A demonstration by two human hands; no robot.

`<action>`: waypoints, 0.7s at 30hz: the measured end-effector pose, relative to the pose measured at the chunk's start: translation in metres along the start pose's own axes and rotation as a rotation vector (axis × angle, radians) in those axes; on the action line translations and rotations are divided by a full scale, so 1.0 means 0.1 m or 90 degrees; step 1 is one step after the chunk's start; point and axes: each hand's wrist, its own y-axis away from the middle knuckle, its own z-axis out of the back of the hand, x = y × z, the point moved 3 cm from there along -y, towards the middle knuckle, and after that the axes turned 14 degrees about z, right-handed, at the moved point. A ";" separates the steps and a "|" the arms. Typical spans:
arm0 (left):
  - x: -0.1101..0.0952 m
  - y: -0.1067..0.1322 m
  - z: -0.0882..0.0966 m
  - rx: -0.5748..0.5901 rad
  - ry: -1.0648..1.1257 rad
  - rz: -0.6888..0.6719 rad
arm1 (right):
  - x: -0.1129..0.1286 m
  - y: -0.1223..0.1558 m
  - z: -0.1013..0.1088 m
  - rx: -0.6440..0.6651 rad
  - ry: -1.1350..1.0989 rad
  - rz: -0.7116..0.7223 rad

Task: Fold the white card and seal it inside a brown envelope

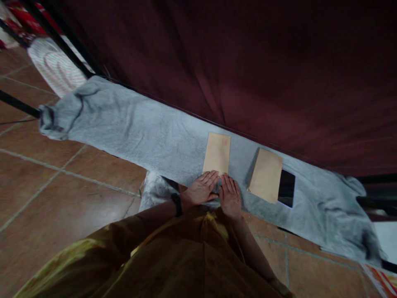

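Note:
A tan paper envelope (217,151) with a small reddish print in its upper right corner lies flat on a grey cloth. My left hand (200,188) rests on its near edge, fingers stretched out. Beside it, my right hand (230,196) lies flat with its fingertips at the same edge. The fingertips of both hands nearly meet there and cover the near end of the envelope. To the right sits a stack of similar envelopes (265,176), touched by neither hand.
A phone (286,188) with a dark screen lies partly under the stack's right side. The grey cloth (149,128) covers a long narrow surface. Behind it hangs a dark red curtain (248,74). Black metal bars (20,103) stand at the left, above a tiled floor (40,190).

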 end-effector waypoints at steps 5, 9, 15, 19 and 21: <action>0.03 0.03 0.00 -0.010 -0.003 0.013 | -0.01 0.01 -0.02 -0.006 0.001 0.001; 0.09 0.08 0.00 -0.016 -0.020 0.034 | -0.01 0.01 -0.02 -0.015 -0.006 0.000; 0.19 0.16 0.03 -0.015 -0.039 0.058 | -0.02 0.02 -0.03 -0.030 -0.006 -0.002; 0.24 0.20 0.03 -0.020 -0.034 0.072 | -0.02 0.04 -0.01 -0.046 -0.010 -0.003; 0.26 0.22 0.02 -0.022 -0.039 0.080 | -0.02 0.04 0.00 -0.051 -0.015 -0.002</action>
